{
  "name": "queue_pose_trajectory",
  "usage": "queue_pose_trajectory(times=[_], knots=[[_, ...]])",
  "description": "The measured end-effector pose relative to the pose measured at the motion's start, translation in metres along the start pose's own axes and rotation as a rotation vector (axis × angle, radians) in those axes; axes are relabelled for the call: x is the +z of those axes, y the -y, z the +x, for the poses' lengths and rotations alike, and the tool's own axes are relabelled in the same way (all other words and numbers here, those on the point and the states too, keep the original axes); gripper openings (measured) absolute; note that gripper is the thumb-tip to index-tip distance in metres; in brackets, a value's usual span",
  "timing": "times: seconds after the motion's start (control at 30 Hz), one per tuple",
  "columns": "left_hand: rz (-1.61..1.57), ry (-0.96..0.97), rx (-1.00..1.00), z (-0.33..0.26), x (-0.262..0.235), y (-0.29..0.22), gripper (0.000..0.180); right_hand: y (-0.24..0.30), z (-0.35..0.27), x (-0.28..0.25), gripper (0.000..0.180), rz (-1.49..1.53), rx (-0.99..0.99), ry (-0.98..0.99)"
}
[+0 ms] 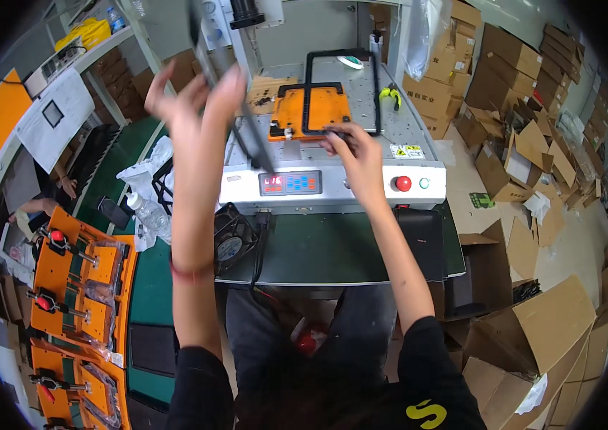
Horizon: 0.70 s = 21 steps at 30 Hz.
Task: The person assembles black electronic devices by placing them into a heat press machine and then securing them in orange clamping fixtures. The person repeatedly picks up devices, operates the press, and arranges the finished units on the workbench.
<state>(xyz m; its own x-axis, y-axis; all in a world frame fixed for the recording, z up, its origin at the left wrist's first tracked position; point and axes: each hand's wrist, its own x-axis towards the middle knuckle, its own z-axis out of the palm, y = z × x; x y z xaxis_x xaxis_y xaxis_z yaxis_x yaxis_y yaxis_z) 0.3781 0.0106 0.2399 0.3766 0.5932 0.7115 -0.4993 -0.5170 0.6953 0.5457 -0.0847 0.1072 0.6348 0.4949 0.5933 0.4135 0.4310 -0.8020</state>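
In my right hand [355,154], the thumb and fingers pinch the lower edge of a black rectangular frame [308,86]. That frame is tilted up over an orange fixture plate [329,107] on the machine's grey bed. My left hand [200,104] is raised at the left of the machine, smeared by motion. A long dark strip [247,118], seemingly another black frame seen edge-on, passes between its thumb and fingers and slants down toward the control panel [291,183]. Part of it is blurred.
A red button [404,184] sits on the machine's front. Below are a black fan [234,240] and a cable. A plastic bottle [150,215] stands left, beyond orange clamp fixtures [82,287]. Yellow-green pliers-like tool [391,97] lies on the bed. Cardboard boxes [533,322] crowd the right.
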Motion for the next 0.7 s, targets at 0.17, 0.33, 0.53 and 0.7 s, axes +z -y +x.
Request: queue_pose_trajectory(times=[0.17, 0.33, 0.53, 0.7], knots=[[0.075, -0.031, -0.135, -0.148, -0.079, -0.01, 0.119, -0.011, 0.033, 0.025, 0.022, -0.028, 0.24, 0.228], [0.129, -0.06, -0.346, -0.208, -0.126, -0.009, 0.117, -0.023, 0.049, 0.026, 0.026, -0.193, 0.277, 0.204], [0.102, -0.049, -0.345, -0.21, -0.136, -0.007, 0.116, -0.013, 0.067, 0.028, 0.027, -0.485, 0.366, 0.287], [0.125, -0.008, -0.352, -0.216, -0.134, -0.007, 0.121, 0.03, 0.01, 0.016, 0.034, -0.451, 0.157, 0.087]])
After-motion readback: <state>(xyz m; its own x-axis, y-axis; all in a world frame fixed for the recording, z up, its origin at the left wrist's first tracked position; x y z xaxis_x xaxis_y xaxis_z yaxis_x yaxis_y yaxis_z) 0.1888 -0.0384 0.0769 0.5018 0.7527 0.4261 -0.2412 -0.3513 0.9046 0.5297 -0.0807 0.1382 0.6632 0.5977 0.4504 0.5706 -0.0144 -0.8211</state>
